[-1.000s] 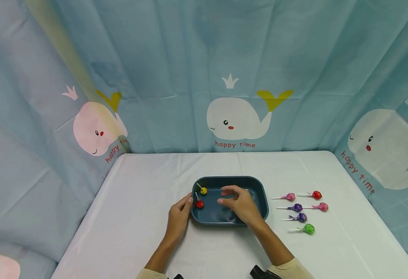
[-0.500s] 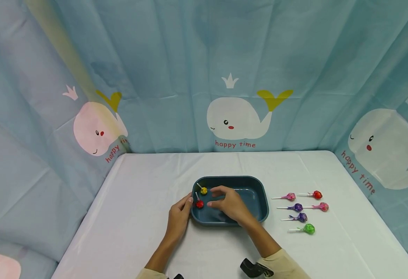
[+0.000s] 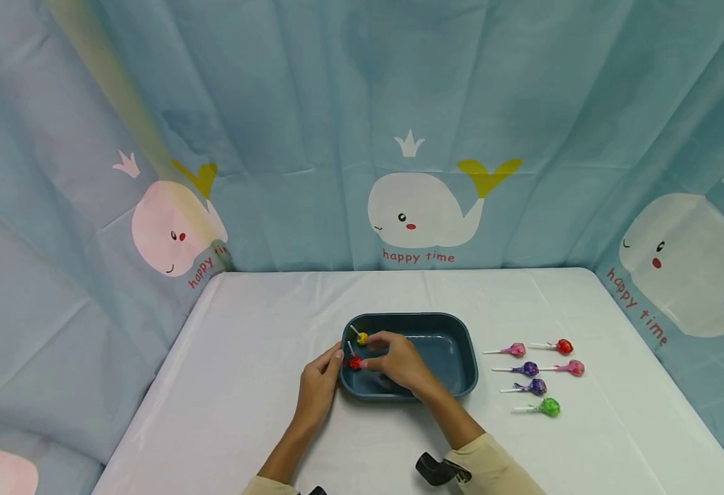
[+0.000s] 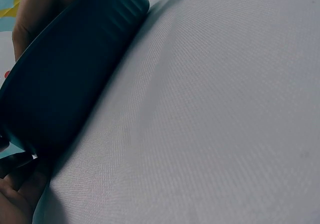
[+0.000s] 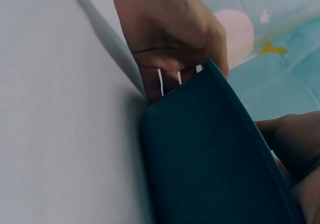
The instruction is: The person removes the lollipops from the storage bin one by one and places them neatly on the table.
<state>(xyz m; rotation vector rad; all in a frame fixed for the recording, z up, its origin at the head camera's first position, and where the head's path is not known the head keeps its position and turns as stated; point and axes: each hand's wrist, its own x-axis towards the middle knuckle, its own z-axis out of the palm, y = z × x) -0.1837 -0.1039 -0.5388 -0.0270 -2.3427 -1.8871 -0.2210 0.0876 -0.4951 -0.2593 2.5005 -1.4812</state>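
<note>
A dark teal tray (image 3: pixel 442 395) rests on the table. My left hand (image 3: pixel 317 385) holds it by the left end, the thumb near the rim; the right wrist view shows that same left hand (image 5: pixel 167 24) at the tray's far end. Inside the tray's left side lie a yellow lollipop (image 3: pixel 362 339) and a red lollipop (image 3: pixel 354 362), sticks pointing up-left. Over the tray, my right hand (image 3: pixel 401 361) has thumb and forefinger spread apart. Its thumb tip is at the red lollipop's head, the forefinger beside the yellow one; whether they touch I cannot tell.
Right of the tray, several wrapped lollipops lie on the white table (image 3: pixel 244 357): pink (image 3: pixel 516 350), red (image 3: pixel 564 346), purple (image 3: pixel 529 369), another pink (image 3: pixel 576 368), another purple (image 3: pixel 538 387) and green (image 3: pixel 549 407). A blue whale-print curtain (image 3: pixel 312 206) hangs behind.
My right hand has slid leftward across the tray's inside, up to the red and yellow lollipops. The left hand and tray have stayed in place.
</note>
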